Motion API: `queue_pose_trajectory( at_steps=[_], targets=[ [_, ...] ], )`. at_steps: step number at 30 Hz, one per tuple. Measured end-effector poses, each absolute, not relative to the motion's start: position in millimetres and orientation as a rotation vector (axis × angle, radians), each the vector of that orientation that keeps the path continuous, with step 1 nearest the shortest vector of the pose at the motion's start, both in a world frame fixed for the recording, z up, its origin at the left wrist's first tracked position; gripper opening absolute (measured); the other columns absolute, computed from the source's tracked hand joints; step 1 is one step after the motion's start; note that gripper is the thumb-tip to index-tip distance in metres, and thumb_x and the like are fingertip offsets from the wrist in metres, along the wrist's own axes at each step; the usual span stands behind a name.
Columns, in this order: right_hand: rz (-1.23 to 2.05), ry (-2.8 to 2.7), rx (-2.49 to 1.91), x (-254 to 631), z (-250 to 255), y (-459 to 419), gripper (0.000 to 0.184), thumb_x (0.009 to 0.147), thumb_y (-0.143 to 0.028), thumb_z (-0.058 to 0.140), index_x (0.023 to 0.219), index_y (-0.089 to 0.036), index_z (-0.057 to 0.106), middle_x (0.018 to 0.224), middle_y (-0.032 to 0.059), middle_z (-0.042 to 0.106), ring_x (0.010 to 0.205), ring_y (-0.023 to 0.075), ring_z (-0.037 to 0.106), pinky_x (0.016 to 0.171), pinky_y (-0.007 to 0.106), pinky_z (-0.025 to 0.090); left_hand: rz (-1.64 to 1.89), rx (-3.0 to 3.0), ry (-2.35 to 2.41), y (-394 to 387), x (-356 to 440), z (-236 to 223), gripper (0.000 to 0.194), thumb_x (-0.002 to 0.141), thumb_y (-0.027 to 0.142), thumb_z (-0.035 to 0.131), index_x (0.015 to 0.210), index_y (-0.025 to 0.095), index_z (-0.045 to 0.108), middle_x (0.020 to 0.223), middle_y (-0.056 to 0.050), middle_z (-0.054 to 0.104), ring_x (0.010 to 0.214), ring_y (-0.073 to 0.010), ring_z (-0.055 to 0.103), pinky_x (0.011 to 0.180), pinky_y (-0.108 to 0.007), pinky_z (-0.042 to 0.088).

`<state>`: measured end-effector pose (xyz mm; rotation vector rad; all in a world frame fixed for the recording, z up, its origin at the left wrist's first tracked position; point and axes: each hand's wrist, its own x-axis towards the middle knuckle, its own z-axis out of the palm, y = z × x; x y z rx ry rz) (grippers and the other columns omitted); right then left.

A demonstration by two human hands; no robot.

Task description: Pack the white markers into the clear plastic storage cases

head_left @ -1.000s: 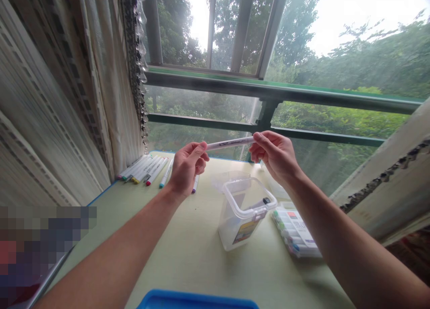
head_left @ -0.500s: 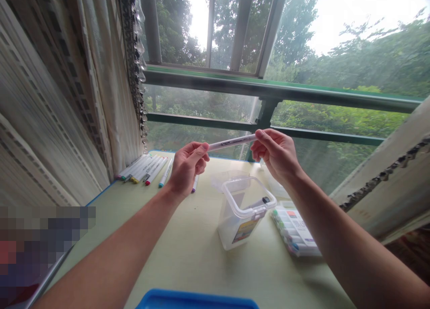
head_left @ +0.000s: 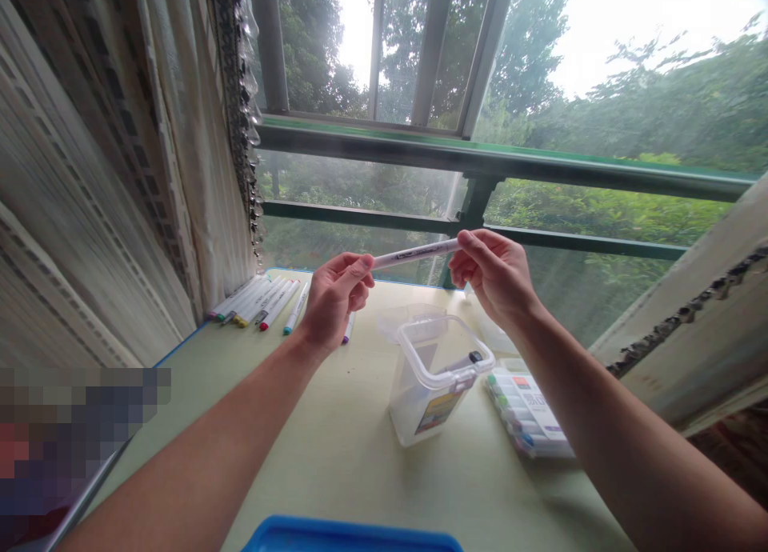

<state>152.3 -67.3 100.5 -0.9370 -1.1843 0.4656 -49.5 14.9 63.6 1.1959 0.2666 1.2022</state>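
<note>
A white marker pen with dark print on its barrel is held up above the table, its right end slightly higher. My left hand pinches the left end between thumb and fingers; my right hand pinches the other end. Both ends are covered by my fingers, so the cap colour is hidden. Below and between the hands stands a clear plastic box, its top open, with a dark-tipped pen leaning inside. A purple-tipped marker lies on the table, partly behind my left hand.
Several white markers with coloured ends lie in a row at the far left of the table. A clear case of markers is at the right, partly behind my right forearm. A blue tray edge shows in front. Curtains hang beside the window.
</note>
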Motion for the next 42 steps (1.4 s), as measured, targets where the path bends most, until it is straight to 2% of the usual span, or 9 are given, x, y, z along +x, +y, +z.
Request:
queue_pose_trajectory(
  at_steps=[30, 42],
  targets=[
    [0.485, -1.175, -0.868, 152.3, 101.1, -67.0, 0.028, 0.078, -0.042, 0.079, 0.072, -0.017, 0.069, 0.057, -0.0004, 0.066, 0.041, 0.0082, 0.055, 0.039, 0.020, 0.042, 1.168, 1.202, 0.228, 17.5, -49.5, 61.4, 0.021, 0.077, 0.033, 0.077, 0.075, 0.016, 0.066, 0.063, 0.003, 0.057, 0.043, -0.0030, 0.037, 0.042, -0.021, 0.020],
    [0.408, -1.141, -0.889, 147.7, 111.2, -72.6, 0.026, 0.074, -0.042, 0.081, 0.081, -0.019, 0.073, 0.070, -0.0007, 0.067, 0.049, 0.0081, 0.059, 0.037, 0.020, 0.039, 1.132, 1.262, 0.241, 14.9, -49.3, 62.0, 0.020, 0.073, 0.028, 0.081, 0.086, 0.015, 0.074, 0.066, 0.000, 0.060, 0.044, -0.0028, 0.038, 0.044, -0.021, 0.019]
  ],
)
